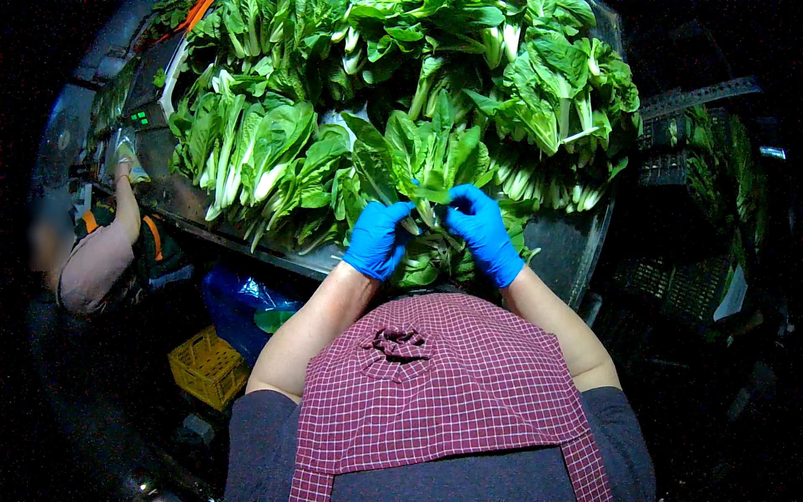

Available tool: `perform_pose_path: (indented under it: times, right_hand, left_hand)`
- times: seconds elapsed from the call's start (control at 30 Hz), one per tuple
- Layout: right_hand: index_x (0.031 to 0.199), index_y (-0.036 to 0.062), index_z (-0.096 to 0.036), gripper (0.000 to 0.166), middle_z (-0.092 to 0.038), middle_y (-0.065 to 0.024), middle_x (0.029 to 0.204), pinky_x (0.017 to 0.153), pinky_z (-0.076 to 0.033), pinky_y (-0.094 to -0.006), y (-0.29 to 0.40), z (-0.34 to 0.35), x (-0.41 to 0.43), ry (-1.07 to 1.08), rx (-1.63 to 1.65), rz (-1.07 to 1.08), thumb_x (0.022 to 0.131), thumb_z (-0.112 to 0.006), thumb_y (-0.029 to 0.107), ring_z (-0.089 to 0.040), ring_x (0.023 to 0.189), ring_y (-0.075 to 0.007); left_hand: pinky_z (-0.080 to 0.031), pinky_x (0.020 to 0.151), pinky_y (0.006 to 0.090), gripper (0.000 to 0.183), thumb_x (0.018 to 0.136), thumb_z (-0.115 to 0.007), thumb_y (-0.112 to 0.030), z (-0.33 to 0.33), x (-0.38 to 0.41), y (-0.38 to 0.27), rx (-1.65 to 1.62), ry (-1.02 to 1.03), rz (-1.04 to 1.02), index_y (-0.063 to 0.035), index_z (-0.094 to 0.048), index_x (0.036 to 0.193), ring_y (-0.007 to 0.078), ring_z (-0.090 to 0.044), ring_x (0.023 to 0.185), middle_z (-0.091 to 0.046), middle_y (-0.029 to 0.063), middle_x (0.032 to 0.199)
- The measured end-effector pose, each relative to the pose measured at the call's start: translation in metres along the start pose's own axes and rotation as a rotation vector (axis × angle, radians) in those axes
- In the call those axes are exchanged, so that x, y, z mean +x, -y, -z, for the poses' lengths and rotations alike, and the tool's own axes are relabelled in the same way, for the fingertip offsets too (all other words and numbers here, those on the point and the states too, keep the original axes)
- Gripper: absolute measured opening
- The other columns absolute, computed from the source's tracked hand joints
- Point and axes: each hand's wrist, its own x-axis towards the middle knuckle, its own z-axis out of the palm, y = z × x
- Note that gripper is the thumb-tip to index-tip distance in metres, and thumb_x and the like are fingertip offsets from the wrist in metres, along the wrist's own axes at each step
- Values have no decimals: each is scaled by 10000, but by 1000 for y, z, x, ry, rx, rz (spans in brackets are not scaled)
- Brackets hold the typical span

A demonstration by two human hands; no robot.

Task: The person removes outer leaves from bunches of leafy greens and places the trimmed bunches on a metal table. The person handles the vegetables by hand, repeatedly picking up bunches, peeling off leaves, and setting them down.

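Note:
Both my hands wear blue gloves and meet at a leafy green plant [433, 160] with pale stalks, at the near edge of a dark table [555, 241]. My left hand [380, 240] has its fingers curled at the left of the stalk base; part of its grip is hidden. My right hand [482, 233] pinches a leaf [433, 194] of the same plant between thumb and fingers. Loose leaves [419, 267] lie below my hands, close to my apron. Heaps of similar greens [251, 150] cover the table to the left, behind and to the right [552, 94].
At the far left a co-worker's arm [127, 210] reaches to a bag of greens [130, 157] by a device with green digits [138, 117]. A yellow plastic crate [210, 367] and a blue plastic bag [248, 301] are below the table's left side. Dark crates [659, 282] stand at right.

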Motion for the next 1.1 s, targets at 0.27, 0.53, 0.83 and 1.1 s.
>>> perform_pose_path:
  times: [0.27,0.53,0.83,1.1]
  right_hand:
    - [901,30,-605,205,-577,-6,745,636,-445,-227,-11,6,4,43,-109,21,715,-674,80,-516,662,-79]
    - [944,61,-565,199,-590,-9,825,608,-462,-254,-16,3,-8,-96,292,-150,843,-602,228,-531,663,-83]
    - [962,89,-539,173,-575,-16,887,700,-447,-240,-15,-2,-20,-126,338,-67,882,-556,241,-534,780,-91]
    - [940,88,-531,164,-565,-18,866,701,-443,-244,-4,8,-18,-198,308,-62,896,-532,246,-527,764,-100]
  left_hand:
    - [-475,782,290,257,821,-579,-149,-7,-5,10,-129,38,37,-33,-589,1050,171,-579,897,-618,80,974]
    - [-472,830,317,310,882,-523,-218,-13,-3,1,-146,-73,65,15,-581,1078,202,-579,932,-602,122,1062]
    - [-480,862,417,270,883,-518,-141,-17,-4,1,-303,-72,36,52,-528,1071,279,-569,964,-583,164,1040]
    - [-472,868,458,248,888,-488,-129,3,-3,-5,-322,-20,-8,18,-508,1087,263,-562,960,-569,151,1048]
